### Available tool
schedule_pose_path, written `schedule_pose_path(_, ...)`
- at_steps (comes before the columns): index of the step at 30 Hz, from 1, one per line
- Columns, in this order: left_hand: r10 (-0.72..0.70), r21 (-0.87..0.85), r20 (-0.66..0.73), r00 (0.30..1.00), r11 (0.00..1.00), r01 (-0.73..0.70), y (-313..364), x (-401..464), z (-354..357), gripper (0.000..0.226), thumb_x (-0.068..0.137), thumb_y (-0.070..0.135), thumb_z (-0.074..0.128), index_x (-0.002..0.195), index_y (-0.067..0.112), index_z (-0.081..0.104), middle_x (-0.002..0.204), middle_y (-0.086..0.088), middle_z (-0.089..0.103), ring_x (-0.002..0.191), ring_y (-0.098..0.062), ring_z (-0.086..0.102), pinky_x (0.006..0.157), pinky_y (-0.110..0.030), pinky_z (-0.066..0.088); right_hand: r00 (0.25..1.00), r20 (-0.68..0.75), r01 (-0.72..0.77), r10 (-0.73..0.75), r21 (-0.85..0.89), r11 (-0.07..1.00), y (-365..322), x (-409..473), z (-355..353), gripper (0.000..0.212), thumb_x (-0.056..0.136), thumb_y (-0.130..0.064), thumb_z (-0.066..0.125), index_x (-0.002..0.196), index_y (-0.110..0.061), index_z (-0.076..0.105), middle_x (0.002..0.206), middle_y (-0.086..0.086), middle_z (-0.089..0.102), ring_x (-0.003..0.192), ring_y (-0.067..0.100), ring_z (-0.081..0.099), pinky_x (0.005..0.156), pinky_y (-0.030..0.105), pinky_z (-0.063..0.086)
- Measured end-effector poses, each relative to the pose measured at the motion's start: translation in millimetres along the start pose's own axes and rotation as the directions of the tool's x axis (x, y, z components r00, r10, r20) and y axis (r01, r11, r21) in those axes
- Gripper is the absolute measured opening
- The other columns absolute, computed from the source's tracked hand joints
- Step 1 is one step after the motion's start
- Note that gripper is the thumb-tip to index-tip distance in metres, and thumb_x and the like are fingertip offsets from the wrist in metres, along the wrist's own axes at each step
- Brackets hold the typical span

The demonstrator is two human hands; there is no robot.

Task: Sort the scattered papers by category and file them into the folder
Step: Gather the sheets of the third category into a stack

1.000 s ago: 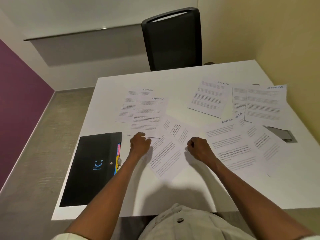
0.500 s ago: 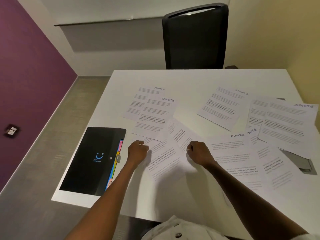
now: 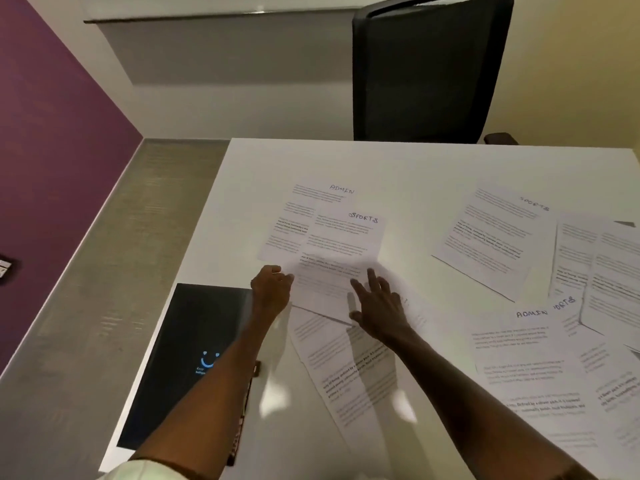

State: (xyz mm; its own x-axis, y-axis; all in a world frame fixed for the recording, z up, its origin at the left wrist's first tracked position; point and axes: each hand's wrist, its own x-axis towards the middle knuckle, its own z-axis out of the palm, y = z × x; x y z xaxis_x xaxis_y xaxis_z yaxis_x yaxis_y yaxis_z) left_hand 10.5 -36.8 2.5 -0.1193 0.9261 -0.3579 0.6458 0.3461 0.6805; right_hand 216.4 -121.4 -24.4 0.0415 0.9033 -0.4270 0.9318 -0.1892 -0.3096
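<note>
The left hand (image 3: 272,292) is curled narrow, its fingertips pinching the left edge of a sheet marked SPORTS (image 3: 341,251), which overlaps a sheet marked ADMIN (image 3: 311,206) on the white worktop (image 3: 398,168). The right hand (image 3: 379,306) is spread wide with the fingers apart, lying flat on the near part of the same SPORTS sheet and gripping nothing. The black folder (image 3: 194,341) lies closed at the left edge of the worktop, partly under the left forearm, and other papers (image 3: 491,237) are scattered to the right.
</note>
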Motion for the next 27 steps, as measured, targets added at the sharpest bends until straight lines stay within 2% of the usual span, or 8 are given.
schedule_pose_path(3,-0.025,-0.066,-0.031,0.999,0.998,0.023,10,40,-3,0.050,0.091,0.022,0.071,0.129,-0.004,0.053,0.125,-0.020,0.063,0.118,-0.034,0.060,0.096,-0.033,0.046,0.998,0.052,-0.015,0.018,-0.053,0.998,3,14,12,0.085,0.087,-0.039,0.066,0.153,-0.025,0.015,0.162,0.012,-0.008,0.148,0.036,-0.001,0.113,0.060,0.019)
schedule_pose_path(8,0.036,-0.002,-0.040,0.999,0.999,-0.037,9,107,0,0.065,0.092,0.024,0.069,0.142,-0.001,0.037,0.140,-0.020,0.051,0.128,-0.034,0.051,0.104,-0.038,0.045,0.999,0.007,-0.032,0.033,-0.147,0.989,8,19,32,0.087,0.079,-0.037,0.075,0.150,-0.024,0.027,0.161,0.016,0.009,0.144,0.039,0.021,0.100,0.051,0.044)
schedule_pose_path(11,0.041,0.148,0.017,0.999,0.988,-0.043,6,137,9,0.090,0.089,0.042,0.069,0.151,-0.002,0.020,0.148,-0.022,0.036,0.137,-0.037,0.035,0.111,-0.045,0.035,0.999,-0.013,-0.037,0.035,-0.178,0.983,7,22,39,0.085,0.071,-0.034,0.083,0.143,-0.020,0.041,0.157,0.020,0.025,0.137,0.043,0.036,0.084,0.047,0.056)
schedule_pose_path(15,0.025,0.438,0.021,0.999,0.898,-0.032,5,155,19,0.108,0.080,0.059,0.071,0.149,-0.001,0.016,0.138,-0.021,0.033,0.128,-0.039,0.036,0.101,-0.050,0.042,0.997,-0.059,-0.062,0.052,-0.193,0.979,6,22,41,0.082,0.060,-0.030,0.090,0.133,-0.019,0.055,0.148,0.021,0.041,0.126,0.042,0.051,0.072,0.045,0.059)
schedule_pose_path(19,0.022,0.410,0.055,0.998,0.911,-0.043,5,164,23,0.090,0.077,0.051,0.078,0.132,-0.003,0.032,0.130,-0.020,0.043,0.119,-0.038,0.049,0.094,-0.044,0.048,0.994,-0.104,-0.063,0.045,-0.176,0.982,2,21,40,0.066,0.078,-0.025,0.077,0.139,-0.019,0.050,0.153,0.020,0.034,0.133,0.042,0.043,0.085,0.049,0.055)
schedule_pose_path(22,-0.024,0.361,0.089,0.996,0.933,-0.010,7,172,21,0.086,0.078,0.044,0.080,0.134,-0.004,0.037,0.130,-0.020,0.053,0.114,-0.037,0.059,0.088,-0.042,0.054,0.990,-0.131,-0.081,0.057,-0.188,0.979,-2,19,37,0.063,0.082,-0.024,0.074,0.140,-0.018,0.050,0.154,0.020,0.031,0.135,0.043,0.041,0.088,0.050,0.053)
schedule_pose_path(25,0.037,0.307,0.048,0.998,0.950,-0.050,10,168,14,0.049,0.086,0.033,0.072,0.120,0.001,0.055,0.119,-0.016,0.066,0.102,-0.035,0.066,0.073,-0.034,0.053,0.996,-0.081,-0.061,0.048,-0.164,0.985,-4,19,32,0.059,0.094,-0.025,0.059,0.148,-0.019,0.035,0.160,0.018,0.013,0.144,0.041,0.024,0.102,0.051,0.043)
schedule_pose_path(27,0.113,0.265,-0.042,0.993,0.959,-0.098,15,158,6,0.035,0.091,0.029,0.065,0.111,0.002,0.059,0.113,-0.017,0.069,0.096,-0.035,0.067,0.069,-0.033,0.052,0.997,-0.056,-0.055,0.046,-0.164,0.985,-5,18,29,0.060,0.097,-0.026,0.052,0.151,-0.020,0.027,0.162,0.017,0.004,0.147,0.039,0.016,0.106,0.049,0.040)
